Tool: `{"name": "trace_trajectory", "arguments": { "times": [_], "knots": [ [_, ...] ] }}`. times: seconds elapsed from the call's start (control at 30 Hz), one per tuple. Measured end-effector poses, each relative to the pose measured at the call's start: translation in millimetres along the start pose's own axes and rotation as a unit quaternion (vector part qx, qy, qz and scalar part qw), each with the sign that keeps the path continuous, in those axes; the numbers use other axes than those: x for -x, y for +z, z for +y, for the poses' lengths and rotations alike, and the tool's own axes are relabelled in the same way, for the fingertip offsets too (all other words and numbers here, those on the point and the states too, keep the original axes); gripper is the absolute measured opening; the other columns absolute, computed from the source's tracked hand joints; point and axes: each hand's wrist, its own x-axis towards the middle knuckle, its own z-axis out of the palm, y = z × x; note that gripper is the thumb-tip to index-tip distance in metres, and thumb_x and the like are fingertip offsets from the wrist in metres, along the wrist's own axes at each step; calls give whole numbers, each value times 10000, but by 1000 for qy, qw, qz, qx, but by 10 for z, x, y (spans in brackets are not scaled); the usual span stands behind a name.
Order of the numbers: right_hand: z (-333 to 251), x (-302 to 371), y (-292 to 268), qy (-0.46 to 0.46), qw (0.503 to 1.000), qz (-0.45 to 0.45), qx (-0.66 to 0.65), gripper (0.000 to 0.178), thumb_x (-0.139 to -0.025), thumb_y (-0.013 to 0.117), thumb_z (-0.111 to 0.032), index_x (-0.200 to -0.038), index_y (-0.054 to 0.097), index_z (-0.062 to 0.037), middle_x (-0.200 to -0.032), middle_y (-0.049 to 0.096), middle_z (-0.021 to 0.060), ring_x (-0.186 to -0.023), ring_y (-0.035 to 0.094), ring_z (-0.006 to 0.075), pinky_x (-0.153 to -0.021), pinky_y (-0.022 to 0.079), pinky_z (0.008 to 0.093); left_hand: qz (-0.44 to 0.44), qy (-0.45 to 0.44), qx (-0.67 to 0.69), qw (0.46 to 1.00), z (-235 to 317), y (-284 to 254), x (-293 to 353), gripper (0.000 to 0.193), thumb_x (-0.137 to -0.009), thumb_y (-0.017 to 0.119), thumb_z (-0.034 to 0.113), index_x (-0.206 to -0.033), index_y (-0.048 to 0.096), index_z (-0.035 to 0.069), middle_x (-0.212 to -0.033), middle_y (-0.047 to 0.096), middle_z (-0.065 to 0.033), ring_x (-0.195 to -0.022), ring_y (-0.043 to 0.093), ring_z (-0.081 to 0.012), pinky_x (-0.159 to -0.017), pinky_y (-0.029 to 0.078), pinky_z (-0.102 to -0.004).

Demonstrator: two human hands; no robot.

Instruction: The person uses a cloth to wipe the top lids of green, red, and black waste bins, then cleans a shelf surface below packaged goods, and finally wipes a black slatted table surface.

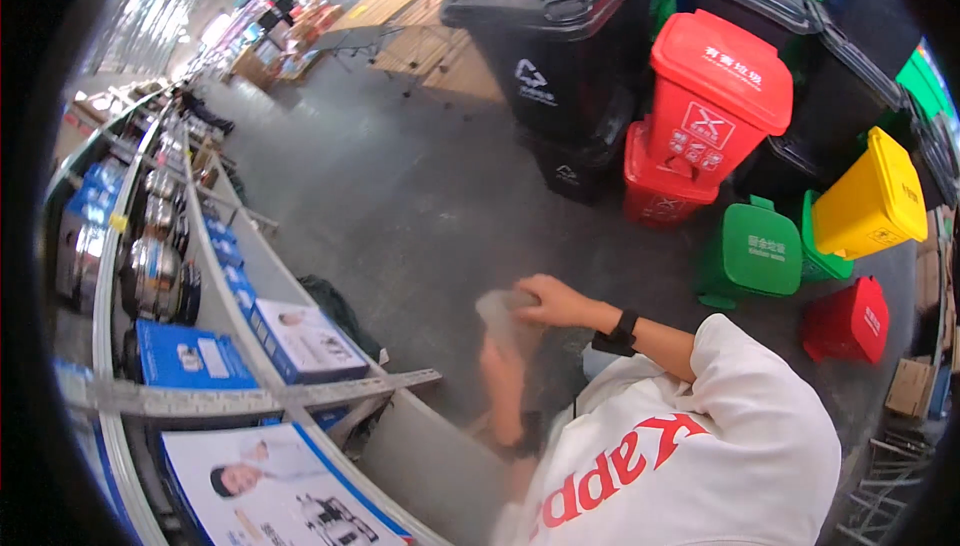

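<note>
My right hand [548,301], with a black band on the wrist, is closed on the top of a pale grey, half-transparent piece of film or cloth [503,314]. It is held above the grey floor. My left hand [503,378] is just under that piece and blurred by motion. Its fingers reach up to the piece, but its grip is not clear. My white shirt with red letters [690,456] fills the lower right.
Curved shelving [230,276] on the left carries blue and white boxes [305,341] and steel pots [150,281]. A metal rail [250,396] crosses it. Black [545,36], red [715,81], green [755,251] and yellow [870,196] bins stand at the right on the concrete floor.
</note>
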Motion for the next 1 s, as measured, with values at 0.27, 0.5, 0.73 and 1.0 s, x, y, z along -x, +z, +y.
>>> {"name": "trace_trajectory", "arguments": {
  "times": [0.27,0.5,0.73,1.0],
  "knots": [
    [615,94,-972,22,982,166,85,308,-612,583,-71,-913,544,-19,-859,545,100,-850,500,238,-755,396,310,-197,142,176,954,1270,339,-1030,318,-766,434,20,-1080,481,3,-959,550,-67,-889,495,-121,-781,390,-236],
    [418,-228,-1593,-9,873,477,99,364,-593,469,112,-937,473,-6,-907,487,84,-870,488,187,-794,379,262,-223,400,90,885,1531,717,-1967,432,-681,399,-30,-1110,452,-15,-1025,530,-132,-963,500,-213,-846,366,-287],
    [-146,-1216,-2178,-120,658,698,257,371,-567,431,133,-896,496,-24,-974,476,141,-957,460,304,-827,373,339,-158,527,95,830,2510,880,-2737,447,-712,425,-17,-1157,383,-38,-1094,453,-180,-1037,428,-290,-905,299,-346],
    [187,-1405,-2178,49,721,553,415,479,-682,596,-109,-1127,429,-47,-1211,385,155,-1148,334,346,-960,224,476,-97,601,-45,792,2445,1432,-3135,424,-674,489,29,-1084,412,-46,-1223,368,-200,-1169,312,-335,-980,194,-473]
  ]
}}
